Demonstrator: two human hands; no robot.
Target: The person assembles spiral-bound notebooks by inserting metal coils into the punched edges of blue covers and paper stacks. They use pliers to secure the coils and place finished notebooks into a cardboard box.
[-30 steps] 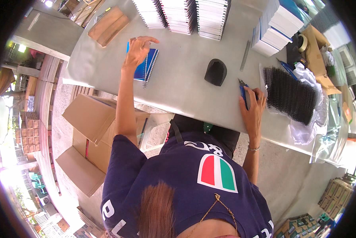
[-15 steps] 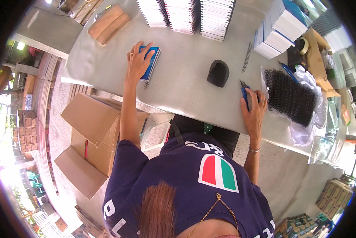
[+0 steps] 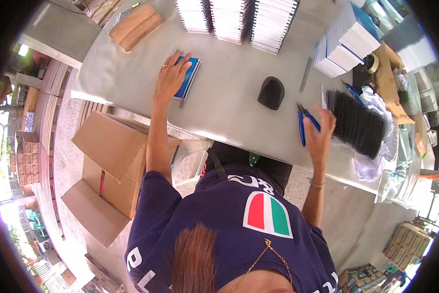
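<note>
A blue spiral-bound notebook [image 3: 189, 78] lies on the grey table [image 3: 229, 112] at the left. My left hand [image 3: 169, 77] rests flat on it, fingers apart. Blue-handled pliers [image 3: 302, 126] lie near the table's front edge on the right. My right hand [image 3: 320, 136] hovers just beside them with spread fingers, one handle close to the thumb. A pile of black binding coils [image 3: 357, 123] sits right of that hand.
A black rounded object [image 3: 271, 93] and a single coil [image 3: 306, 74] lie mid-table. Stacks of notebooks [image 3: 239, 19] line the far edge, with white-and-blue books [image 3: 346, 45] and a tape roll [image 3: 372, 62] at right. An open cardboard box [image 3: 109, 166] stands on the floor at left.
My left hand brought the blue notebook down and nearer, and now lies flat on it. My right hand lifted off the pliers and spread its fingers.
</note>
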